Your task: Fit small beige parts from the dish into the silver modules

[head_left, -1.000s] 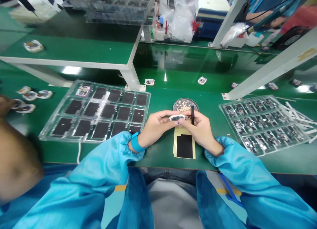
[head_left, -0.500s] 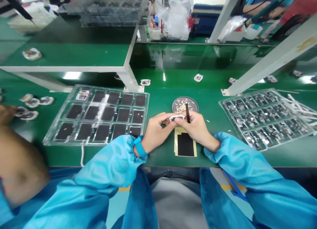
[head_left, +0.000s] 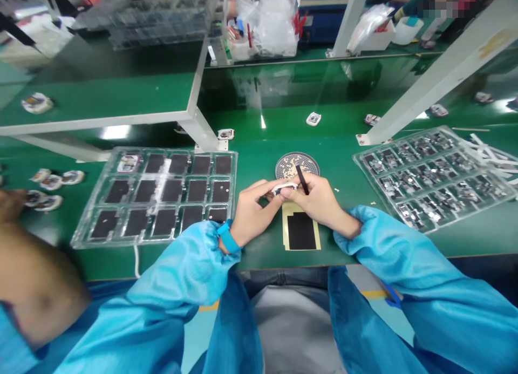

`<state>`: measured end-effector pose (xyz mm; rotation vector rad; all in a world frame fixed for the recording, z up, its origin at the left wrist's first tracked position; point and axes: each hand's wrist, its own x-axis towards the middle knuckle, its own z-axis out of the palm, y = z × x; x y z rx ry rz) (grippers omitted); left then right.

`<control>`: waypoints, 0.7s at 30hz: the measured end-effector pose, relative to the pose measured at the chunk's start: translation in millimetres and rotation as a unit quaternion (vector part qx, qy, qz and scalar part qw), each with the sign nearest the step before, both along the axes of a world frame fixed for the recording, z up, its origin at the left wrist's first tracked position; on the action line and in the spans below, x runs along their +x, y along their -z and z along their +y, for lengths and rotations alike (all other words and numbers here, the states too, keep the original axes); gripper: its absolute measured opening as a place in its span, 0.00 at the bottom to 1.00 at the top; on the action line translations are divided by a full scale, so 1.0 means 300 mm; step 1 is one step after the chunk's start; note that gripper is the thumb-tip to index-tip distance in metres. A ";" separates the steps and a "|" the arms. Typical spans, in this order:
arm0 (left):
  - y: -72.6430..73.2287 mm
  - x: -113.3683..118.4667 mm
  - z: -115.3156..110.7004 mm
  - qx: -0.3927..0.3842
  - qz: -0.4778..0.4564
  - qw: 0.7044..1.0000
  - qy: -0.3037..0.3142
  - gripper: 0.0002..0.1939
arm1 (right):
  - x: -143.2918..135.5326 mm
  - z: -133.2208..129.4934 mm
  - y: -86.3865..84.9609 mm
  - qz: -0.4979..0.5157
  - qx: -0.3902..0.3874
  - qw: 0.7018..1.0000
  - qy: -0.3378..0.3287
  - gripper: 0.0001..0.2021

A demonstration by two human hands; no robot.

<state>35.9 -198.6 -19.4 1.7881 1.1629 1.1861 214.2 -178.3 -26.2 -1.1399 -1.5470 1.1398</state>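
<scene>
My left hand [head_left: 261, 208] pinches a small white device casing [head_left: 284, 189] with dark parts inside. Its other side is pressed by the thumb of my right hand [head_left: 318, 198], which also grips a slim black tool [head_left: 301, 179], perhaps tweezers, pointing up and leftward. Just beyond the fingers lies a round grey perforated dish [head_left: 313, 161] with many tiny beige pieces [head_left: 290, 162]. Under my hands, a yellowish backing sheet [head_left: 285, 235] carries a black rectangular sticker [head_left: 301, 231]. My fingers hide part of the casing.
A clear compartment tray [head_left: 95, 209] with black pads lies left; another tray [head_left: 394, 198] with metallic parts lies right. A raised shelf [head_left: 178, 116] and a slanted white post [head_left: 429, 66] frame the bench. Another person's arm [head_left: 32, 271] is at far left, beside several white casings [head_left: 50, 182].
The head view has shifted slightly. Both hands stay together on the casing, which has turned a little, and the black tool leans further left.
</scene>
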 end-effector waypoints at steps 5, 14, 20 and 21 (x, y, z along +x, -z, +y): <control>0.008 -0.006 0.018 0.015 0.027 0.999 0.017 0.15 | 0.053 0.019 -0.032 -0.079 0.155 0.985 0.016 0.10; 0.009 -0.012 0.017 0.016 0.076 0.997 0.016 0.15 | 0.097 0.042 -0.003 -0.115 0.286 0.947 -0.092 0.06; 0.013 -0.009 0.017 0.006 0.080 0.997 0.018 0.16 | 0.098 0.028 0.000 -0.164 0.279 0.942 -0.087 0.05; 0.012 -0.009 0.017 0.004 0.079 0.997 0.017 0.16 | 0.096 0.026 -0.002 -0.173 0.270 0.943 -0.090 0.04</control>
